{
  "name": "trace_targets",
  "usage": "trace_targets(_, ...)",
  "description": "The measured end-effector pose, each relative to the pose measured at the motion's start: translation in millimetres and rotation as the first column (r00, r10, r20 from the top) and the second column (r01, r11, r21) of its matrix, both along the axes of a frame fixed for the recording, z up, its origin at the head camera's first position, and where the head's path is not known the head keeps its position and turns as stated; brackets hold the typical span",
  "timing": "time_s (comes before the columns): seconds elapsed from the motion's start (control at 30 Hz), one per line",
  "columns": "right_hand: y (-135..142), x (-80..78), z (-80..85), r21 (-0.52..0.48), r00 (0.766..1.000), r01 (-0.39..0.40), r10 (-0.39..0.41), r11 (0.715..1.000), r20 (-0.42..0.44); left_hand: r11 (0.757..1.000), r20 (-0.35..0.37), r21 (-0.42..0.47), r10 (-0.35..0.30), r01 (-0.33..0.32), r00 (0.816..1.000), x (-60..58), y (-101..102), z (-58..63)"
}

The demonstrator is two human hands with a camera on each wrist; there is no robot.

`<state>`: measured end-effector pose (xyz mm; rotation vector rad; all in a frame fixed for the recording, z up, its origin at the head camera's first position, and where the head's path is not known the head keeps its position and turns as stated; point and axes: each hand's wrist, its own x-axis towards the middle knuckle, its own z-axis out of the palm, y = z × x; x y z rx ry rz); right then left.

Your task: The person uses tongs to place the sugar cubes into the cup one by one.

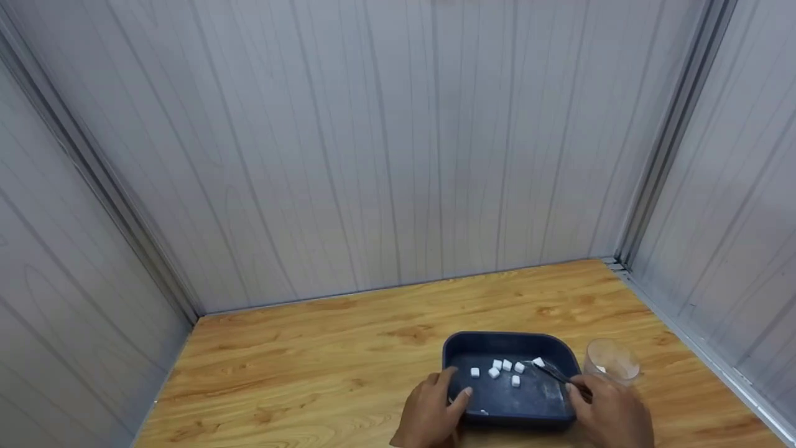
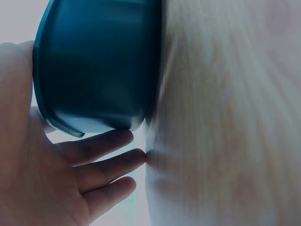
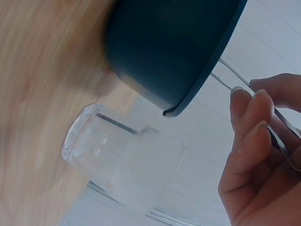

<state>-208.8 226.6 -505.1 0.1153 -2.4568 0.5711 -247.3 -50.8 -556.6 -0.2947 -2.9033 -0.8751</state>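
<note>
The dark blue tray (image 1: 504, 401) sits on the table, with several white cubes (image 1: 515, 381) lying on its floor. My left hand (image 1: 430, 407) holds the tray's near left corner, thumb over the rim; in the left wrist view its fingers (image 2: 101, 146) reach along the outer wall. My right hand (image 1: 612, 410) pinches metal tweezers (image 3: 282, 127) over the tray's right rim. Their tips reach a white cube (image 1: 538, 361) near the tray's far right corner. Right of the tray stands a clear cup (image 1: 612, 361) with something small and white inside.
The wood-patterned table (image 1: 298, 379) extends to the left of the tray. A pale panelled wall (image 1: 398, 155) rises behind it, and side walls (image 1: 727, 249) close off the left and right.
</note>
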Motion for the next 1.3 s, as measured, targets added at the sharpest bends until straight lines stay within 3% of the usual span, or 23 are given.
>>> trace_targets(0.1, 1.9, 0.2, -1.6, 0.0, 0.999, -0.01, 0.01, 1.0, -0.049, 1.0, 0.002, -0.004, 0.001, -0.001, 1.0, -0.6, -0.1, -0.3)
trace_targets(0.3, 5.5, 1.6, -2.8, -0.014, 0.998, -0.026, 0.025, 1.0, -0.063, 1.0, 0.024, -0.006, 0.004, -0.004, 1.0, -1.4, -0.1, -1.0)
trace_targets(0.67, 5.6, 3.7, 4.0, -0.025, 0.999, 0.028, -0.027, 0.999, 0.016, 1.0, 0.07, 0.009, 0.009, -0.01, 0.998, -2.8, -1.1, 0.4)
trace_targets(0.77, 6.9, 4.8, 5.0, -0.025, 0.999, 0.033, -0.033, 0.999, 0.014, 1.0, 0.066, 0.017, 0.005, -0.006, 0.998, -2.5, -1.1, 0.8)
trace_targets(1.0, 13.7, 6.2, 3.0, -0.04, 0.996, 0.033, -0.037, 0.999, -0.086, 1.0, 0.008, 0.012, -0.015, 0.015, 1.0, -0.6, -0.9, -0.3)
trace_targets(1.3, 22.3, 8.5, 5.9, -0.063, 0.997, 0.061, -0.064, 0.996, -0.043, 1.0, 0.002, -0.018, -0.001, 0.001, 1.0, -1.6, 0.1, -0.7)
